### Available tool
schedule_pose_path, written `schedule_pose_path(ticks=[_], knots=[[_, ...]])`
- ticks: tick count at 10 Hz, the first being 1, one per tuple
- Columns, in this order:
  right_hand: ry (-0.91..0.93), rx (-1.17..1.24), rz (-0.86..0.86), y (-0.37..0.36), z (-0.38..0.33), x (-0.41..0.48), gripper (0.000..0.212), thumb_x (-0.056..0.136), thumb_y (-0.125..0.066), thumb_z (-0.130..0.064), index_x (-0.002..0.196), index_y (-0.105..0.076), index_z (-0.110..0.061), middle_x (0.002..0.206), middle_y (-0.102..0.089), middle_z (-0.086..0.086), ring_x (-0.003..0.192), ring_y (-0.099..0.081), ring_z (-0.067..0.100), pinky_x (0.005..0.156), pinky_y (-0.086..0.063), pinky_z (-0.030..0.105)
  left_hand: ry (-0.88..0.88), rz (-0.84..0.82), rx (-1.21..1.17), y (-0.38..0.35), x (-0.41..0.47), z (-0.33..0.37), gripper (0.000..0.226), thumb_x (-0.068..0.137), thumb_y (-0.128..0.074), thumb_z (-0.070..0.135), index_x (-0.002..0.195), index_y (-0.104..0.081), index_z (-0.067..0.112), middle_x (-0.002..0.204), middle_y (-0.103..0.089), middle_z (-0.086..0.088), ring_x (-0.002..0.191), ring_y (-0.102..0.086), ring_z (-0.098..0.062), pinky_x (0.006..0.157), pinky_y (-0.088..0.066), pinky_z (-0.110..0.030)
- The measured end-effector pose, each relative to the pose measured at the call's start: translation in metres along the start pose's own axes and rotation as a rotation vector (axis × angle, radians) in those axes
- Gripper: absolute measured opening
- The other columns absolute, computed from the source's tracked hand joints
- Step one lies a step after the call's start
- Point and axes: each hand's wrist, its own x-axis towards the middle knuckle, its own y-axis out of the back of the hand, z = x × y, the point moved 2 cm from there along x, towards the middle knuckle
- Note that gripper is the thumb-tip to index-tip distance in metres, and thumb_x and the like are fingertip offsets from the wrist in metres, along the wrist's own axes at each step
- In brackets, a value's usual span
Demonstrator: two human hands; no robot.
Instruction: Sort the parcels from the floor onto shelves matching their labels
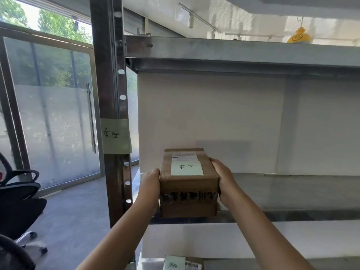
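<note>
A brown cardboard parcel (188,189) sits at the left front of a metal shelf (292,191), a pale green handwritten label (186,168) on its top. My left hand (150,187) grips its left side and my right hand (224,179) grips its right side. A pale green label (116,135) with matching handwriting is stuck on the shelf's left upright post (112,94). The parcel's front face overhangs the shelf's front edge.
A second labelled parcel (183,263) lies on the shelf below. The shelf above (233,50) carries a yellow object (299,37) at the right. A black office chair (17,201) stands at the left, before a glass door (58,114). A white panel backs the shelves.
</note>
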Motion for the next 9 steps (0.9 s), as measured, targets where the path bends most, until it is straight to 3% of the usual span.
schedule_pose_path(ticks=[1,2,3,4,5,6,7,8,9], knots=[[-0.004,0.002,0.010,0.001,0.002,0.007,0.030,0.102,-0.049,-0.025,0.119,-0.071,-0.014,0.093,-0.075,0.003,0.075,-0.069,0.016,0.040,-0.048,0.016,-0.011,0.009,-0.003,-0.004,0.004,0.001,0.020,0.102,-0.039,0.022,0.095,-0.054,0.010,0.102,-0.054,-0.017,0.087,-0.051,-0.025,0.057,-0.051,-0.029],[0.012,-0.008,0.019,-0.001,0.003,0.012,0.030,0.101,-0.048,-0.025,0.115,-0.073,-0.014,0.098,-0.075,0.004,0.081,-0.069,0.018,0.051,-0.051,0.021,-0.070,0.035,0.034,-0.007,0.005,-0.002,0.037,0.099,-0.035,0.026,0.092,-0.062,0.002,0.113,-0.063,-0.024,0.104,-0.059,-0.040,0.089,-0.048,-0.050],[0.043,-0.046,0.014,-0.002,0.004,0.015,0.030,0.102,-0.046,-0.023,0.091,-0.074,-0.023,0.087,-0.075,-0.002,0.076,-0.069,0.012,0.047,-0.050,0.017,-0.074,0.056,0.001,-0.008,0.001,-0.006,0.041,0.089,-0.035,0.033,0.095,-0.069,0.011,0.116,-0.067,-0.026,0.110,-0.062,-0.043,0.090,-0.051,-0.051],[0.099,-0.184,0.057,0.003,0.001,0.015,0.031,0.102,-0.039,-0.021,0.086,-0.065,-0.024,0.084,-0.067,-0.009,0.074,-0.061,0.006,0.053,-0.046,0.021,-0.087,0.036,0.026,-0.007,0.003,-0.006,0.036,0.092,-0.033,0.033,0.093,-0.064,0.014,0.121,-0.063,-0.025,0.106,-0.060,-0.037,0.093,-0.049,-0.051],[0.146,-0.281,0.102,0.009,-0.001,0.014,0.023,0.103,-0.035,-0.024,0.103,-0.058,-0.027,0.099,-0.055,-0.007,0.084,-0.049,0.007,0.069,-0.038,0.025,-0.209,0.077,0.113,-0.005,0.004,0.000,0.033,0.101,-0.033,0.025,0.087,-0.060,0.013,0.109,-0.064,-0.025,0.099,-0.059,-0.033,0.080,-0.043,-0.039],[0.194,-0.247,0.147,0.014,-0.002,0.008,0.042,0.106,-0.035,-0.029,0.142,-0.051,-0.013,0.132,-0.059,0.004,0.111,-0.055,0.020,0.095,-0.044,0.034,-0.399,0.171,0.176,0.003,-0.005,0.012,0.035,0.108,-0.033,0.020,0.122,-0.064,0.012,0.100,-0.067,0.003,0.094,-0.064,-0.011,0.071,-0.043,-0.021],[0.209,-0.247,0.189,0.015,-0.005,-0.007,0.045,0.107,-0.033,-0.030,0.145,-0.048,-0.012,0.145,-0.056,0.009,0.129,-0.054,0.026,0.112,-0.043,0.047,-0.558,0.159,0.221,0.006,-0.020,0.022,0.041,0.110,-0.031,0.024,0.142,-0.054,0.014,0.138,-0.063,-0.002,0.122,-0.058,-0.013,0.100,-0.042,-0.024],[0.282,-0.270,0.225,0.017,-0.009,-0.025,0.046,0.107,-0.032,-0.028,0.148,-0.046,-0.012,0.150,-0.052,0.008,0.137,-0.049,0.025,0.116,-0.039,0.047,-0.710,0.144,0.293,0.005,-0.043,0.024,0.042,0.110,-0.030,0.029,0.145,-0.052,0.019,0.148,-0.056,-0.001,0.127,-0.049,-0.009,0.100,-0.034,-0.024],[0.391,-0.279,0.263,0.020,-0.014,-0.045,0.046,0.108,-0.032,-0.025,0.148,-0.046,-0.011,0.152,-0.050,0.007,0.140,-0.045,0.022,0.117,-0.034,0.034,-0.798,0.091,0.351,0.003,-0.063,0.021,0.042,0.111,-0.030,0.031,0.148,-0.048,0.023,0.152,-0.052,0.001,0.135,-0.046,-0.012,0.109,-0.034,-0.028]])
